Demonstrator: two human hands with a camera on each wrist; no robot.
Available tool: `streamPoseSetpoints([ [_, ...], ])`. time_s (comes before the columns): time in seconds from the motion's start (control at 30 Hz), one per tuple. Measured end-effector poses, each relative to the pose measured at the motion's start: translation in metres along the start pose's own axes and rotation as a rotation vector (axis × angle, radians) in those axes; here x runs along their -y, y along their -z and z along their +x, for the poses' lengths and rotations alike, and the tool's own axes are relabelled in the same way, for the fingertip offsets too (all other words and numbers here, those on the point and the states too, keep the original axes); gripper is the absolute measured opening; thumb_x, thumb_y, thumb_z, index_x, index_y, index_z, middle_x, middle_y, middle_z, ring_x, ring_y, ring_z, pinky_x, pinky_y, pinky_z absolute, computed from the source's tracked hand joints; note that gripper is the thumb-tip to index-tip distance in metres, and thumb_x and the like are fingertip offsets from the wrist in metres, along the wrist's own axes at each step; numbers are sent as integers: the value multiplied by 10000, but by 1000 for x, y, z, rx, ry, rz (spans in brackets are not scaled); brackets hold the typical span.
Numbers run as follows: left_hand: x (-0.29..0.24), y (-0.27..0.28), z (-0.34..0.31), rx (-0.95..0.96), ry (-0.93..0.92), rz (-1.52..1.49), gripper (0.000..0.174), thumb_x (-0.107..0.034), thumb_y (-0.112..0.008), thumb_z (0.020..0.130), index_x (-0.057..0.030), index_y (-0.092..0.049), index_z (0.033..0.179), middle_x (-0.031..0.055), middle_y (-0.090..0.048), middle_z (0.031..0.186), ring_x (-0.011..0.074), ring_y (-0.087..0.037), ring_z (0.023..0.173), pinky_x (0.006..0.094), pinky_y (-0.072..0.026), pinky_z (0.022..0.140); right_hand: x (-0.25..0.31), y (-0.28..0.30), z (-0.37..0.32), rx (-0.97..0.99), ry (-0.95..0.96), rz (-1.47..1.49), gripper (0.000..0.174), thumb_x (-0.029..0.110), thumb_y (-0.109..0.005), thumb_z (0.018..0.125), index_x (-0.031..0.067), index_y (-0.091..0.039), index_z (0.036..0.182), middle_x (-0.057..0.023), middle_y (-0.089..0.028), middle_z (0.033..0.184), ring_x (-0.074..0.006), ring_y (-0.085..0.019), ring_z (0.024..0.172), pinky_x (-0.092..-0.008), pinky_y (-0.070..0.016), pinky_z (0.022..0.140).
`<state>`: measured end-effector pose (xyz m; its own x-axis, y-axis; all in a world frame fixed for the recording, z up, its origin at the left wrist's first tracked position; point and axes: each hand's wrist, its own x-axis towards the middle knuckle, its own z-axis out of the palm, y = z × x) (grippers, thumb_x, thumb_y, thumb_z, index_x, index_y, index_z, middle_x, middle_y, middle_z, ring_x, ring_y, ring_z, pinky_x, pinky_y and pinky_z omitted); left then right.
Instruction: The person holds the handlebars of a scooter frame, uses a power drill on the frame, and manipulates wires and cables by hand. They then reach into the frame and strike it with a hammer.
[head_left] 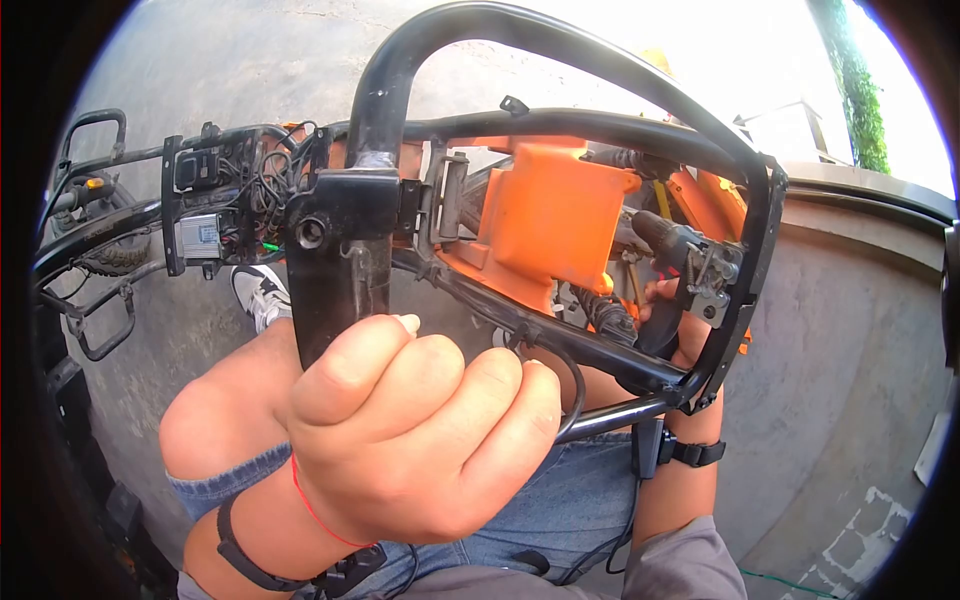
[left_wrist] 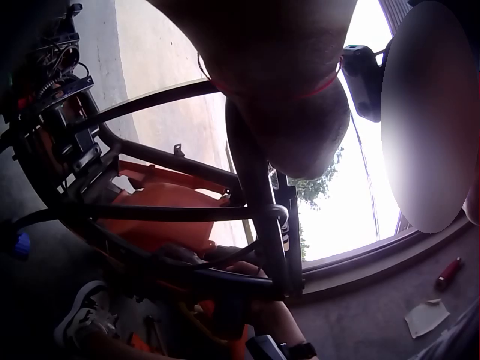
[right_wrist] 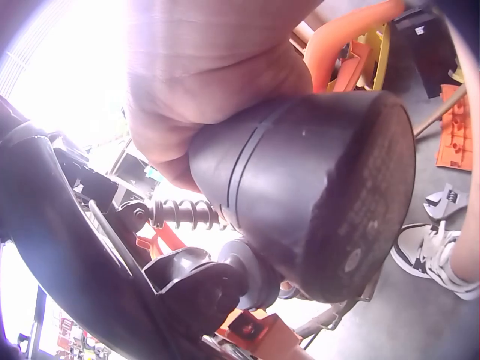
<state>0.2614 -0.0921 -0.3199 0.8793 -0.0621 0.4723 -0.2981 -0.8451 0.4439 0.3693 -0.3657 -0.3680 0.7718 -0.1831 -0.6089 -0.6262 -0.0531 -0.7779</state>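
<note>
Nearest, the left hand (head_left: 430, 430) is curled into a fist in front of the black frame (head_left: 590, 350), hiding part of it. Beyond it, an orange cover (head_left: 555, 220) sits between the frame's tubes. Towards the frame's right end, a metal latch (head_left: 715, 285) and a tube partly block the drill (head_left: 675, 245), whose nose points at the cover. The right hand (right_wrist: 214, 82) is wrapped round the drill's handle; its fingertips are mostly hidden. On the floor lie a wrench (right_wrist: 446, 202), a red-handled tool (left_wrist: 448, 274) and a pale sheet (left_wrist: 427, 319). Farthest off is some greenery (head_left: 862, 105).
</note>
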Motion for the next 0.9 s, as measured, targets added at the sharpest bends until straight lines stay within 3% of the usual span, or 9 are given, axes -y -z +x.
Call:
streamPoseSetpoints([
  [0.17,1,0,0,8,-11,6,198,-182,-625,624,-132,-712,795,-36,-638,732,135,-479,615,324,-384,832,-3,-1,0,-25,44,-54,164,122,-636,816,26,-576,936,-86,-611,774,-171,-614,615,-295,-540,537],
  [0.27,0,0,0,5,-10,2,197,-178,-623,625,-131,-710,795,-35,-637,732,136,-479,615,323,-382,830,-17,32,-38,-22,37,-60,169,132,-636,827,28,-575,947,-83,-611,781,-171,-616,620,-294,-539,536],
  [0.33,0,0,0,7,-2,1,197,-176,-622,624,-130,-708,795,-34,-637,732,136,-478,615,323,-381,826,-3,9,-5,-16,31,-64,173,139,-636,835,30,-574,954,-81,-610,786,-171,-618,623,-294,-539,536],
  [0.77,2,-1,1,-18,-2,8,197,-165,-619,617,-126,-701,792,-32,-633,727,138,-472,613,317,-380,791,4,-1,13,13,-13,-72,197,183,-635,883,39,-567,1000,-68,-610,817,-173,-627,646,-291,-536,536],
  [0.9,1,-1,2,-12,0,4,198,-166,-619,617,-125,-701,792,-31,-633,726,140,-473,613,316,-380,786,-8,15,-13,19,-26,-76,205,196,-635,898,42,-565,1014,-64,-609,826,-173,-630,653,-290,-535,535],
])
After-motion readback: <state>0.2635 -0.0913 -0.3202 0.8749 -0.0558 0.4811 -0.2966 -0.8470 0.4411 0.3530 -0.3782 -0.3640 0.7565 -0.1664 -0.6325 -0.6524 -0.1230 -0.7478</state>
